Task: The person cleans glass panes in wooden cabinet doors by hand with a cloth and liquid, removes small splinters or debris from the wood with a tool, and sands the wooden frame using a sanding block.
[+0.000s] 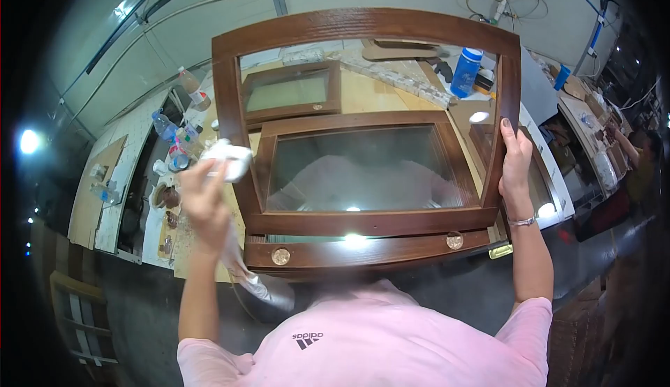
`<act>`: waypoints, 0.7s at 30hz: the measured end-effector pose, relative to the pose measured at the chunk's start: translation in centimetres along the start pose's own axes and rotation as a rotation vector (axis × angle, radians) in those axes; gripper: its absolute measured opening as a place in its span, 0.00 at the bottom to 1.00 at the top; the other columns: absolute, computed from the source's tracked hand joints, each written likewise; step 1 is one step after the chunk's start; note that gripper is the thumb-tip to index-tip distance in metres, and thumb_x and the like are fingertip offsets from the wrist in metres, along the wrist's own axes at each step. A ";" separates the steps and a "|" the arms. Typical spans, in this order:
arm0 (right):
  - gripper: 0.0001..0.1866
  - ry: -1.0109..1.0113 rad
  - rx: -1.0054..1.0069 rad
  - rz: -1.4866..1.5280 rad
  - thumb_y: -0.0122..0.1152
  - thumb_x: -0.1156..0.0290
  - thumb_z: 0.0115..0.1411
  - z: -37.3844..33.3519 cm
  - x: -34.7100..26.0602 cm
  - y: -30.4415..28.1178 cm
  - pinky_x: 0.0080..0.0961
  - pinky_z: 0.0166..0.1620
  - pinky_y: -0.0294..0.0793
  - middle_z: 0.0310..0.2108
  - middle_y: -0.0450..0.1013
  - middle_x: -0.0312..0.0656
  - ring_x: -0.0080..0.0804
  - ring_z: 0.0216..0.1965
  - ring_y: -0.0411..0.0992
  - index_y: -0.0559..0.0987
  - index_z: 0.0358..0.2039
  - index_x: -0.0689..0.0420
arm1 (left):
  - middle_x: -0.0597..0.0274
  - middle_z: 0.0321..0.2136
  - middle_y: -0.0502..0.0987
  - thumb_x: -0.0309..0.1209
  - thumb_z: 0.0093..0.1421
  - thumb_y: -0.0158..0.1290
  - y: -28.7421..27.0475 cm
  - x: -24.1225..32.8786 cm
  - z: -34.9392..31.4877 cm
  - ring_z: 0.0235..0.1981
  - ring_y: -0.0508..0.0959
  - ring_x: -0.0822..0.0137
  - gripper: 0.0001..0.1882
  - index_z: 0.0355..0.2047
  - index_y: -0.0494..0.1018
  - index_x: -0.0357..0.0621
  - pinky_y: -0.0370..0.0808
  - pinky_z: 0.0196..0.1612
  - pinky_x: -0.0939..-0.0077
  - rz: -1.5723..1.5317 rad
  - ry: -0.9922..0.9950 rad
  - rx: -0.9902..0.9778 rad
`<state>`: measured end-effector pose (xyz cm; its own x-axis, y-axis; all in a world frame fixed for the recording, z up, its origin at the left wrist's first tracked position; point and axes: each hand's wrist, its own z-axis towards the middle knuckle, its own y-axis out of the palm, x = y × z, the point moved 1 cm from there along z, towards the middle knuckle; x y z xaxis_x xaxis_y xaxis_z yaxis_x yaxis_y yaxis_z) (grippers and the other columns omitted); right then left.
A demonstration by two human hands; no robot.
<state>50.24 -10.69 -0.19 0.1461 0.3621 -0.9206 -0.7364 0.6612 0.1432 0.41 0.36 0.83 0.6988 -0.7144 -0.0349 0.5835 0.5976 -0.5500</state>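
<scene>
My right hand (516, 160) is closed around the right side of a brown wooden framed panel (366, 24), which stands tilted up in front of me. Glints inside it suggest a glass pane. In my left hand (204, 202), raised by the panel's left side, is a white wad (229, 160), perhaps cloth or paper; a gap or contact with the wood cannot be made out. Beneath the upright panel, a second brown frame (370, 249) lies on the table, two round pale discs (280, 256) along its near rail.
A smaller glazed frame (289, 111) lies farther back, near a blue bottle (466, 73). Plastic bottles (166, 127) and bowls of brown stuff (167, 196) stand at left. A silvery wrapped tube (269, 291) hangs by the near edge. Another person (638, 160) is far right.
</scene>
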 end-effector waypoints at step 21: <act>0.18 0.066 0.024 -0.202 0.57 0.59 0.68 -0.7 -0.1 1.0 0.20 0.33 0.66 0.27 0.70 0.31 0.16 0.29 0.63 0.76 0.28 0.62 | 0.57 0.38 0.73 0.24 0.53 0.52 8.1 -1.4 13.4 0.40 0.76 0.53 0.17 0.45 0.76 0.49 0.75 0.38 0.58 0.180 -0.080 0.025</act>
<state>49.01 -10.50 -0.20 0.2449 0.1775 -0.9532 -0.6802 0.7320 -0.0384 9.71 11.10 7.55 0.8230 -0.5645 -0.0638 0.4552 0.7225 -0.5203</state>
